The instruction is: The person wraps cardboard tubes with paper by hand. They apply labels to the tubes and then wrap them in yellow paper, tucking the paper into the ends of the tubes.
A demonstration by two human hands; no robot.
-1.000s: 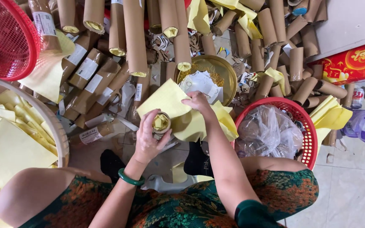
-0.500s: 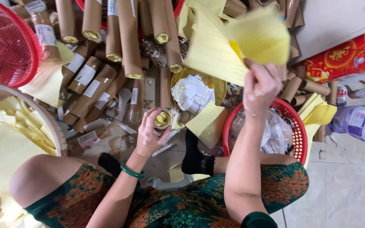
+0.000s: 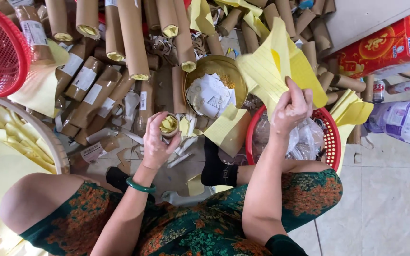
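Yellow paper sheets (image 3: 281, 71) pinched in right hand (image 3: 290, 106), raised above red basket (image 3: 330, 142); left hand (image 3: 157, 142) fingers wrapped round cardboard tube (image 3: 169, 125). Risk: loose pinch, sheets may slip or crumple.

The tubes (image 3: 134, 42) are matt brown cardboard, the sheets (image 3: 281, 71) thin yellow paper. The basket (image 3: 330, 142) is red plastic mesh, the bowl (image 3: 214, 66) shiny metal.

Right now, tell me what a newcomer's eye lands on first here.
The fan of yellow lined paper sheets lifted in the right hand at upper centre. Next, the short brown cardboard tube stuffed with yellow paper, gripped in the left hand. Behind them sprawls a heap of long brown cardboard tubes.
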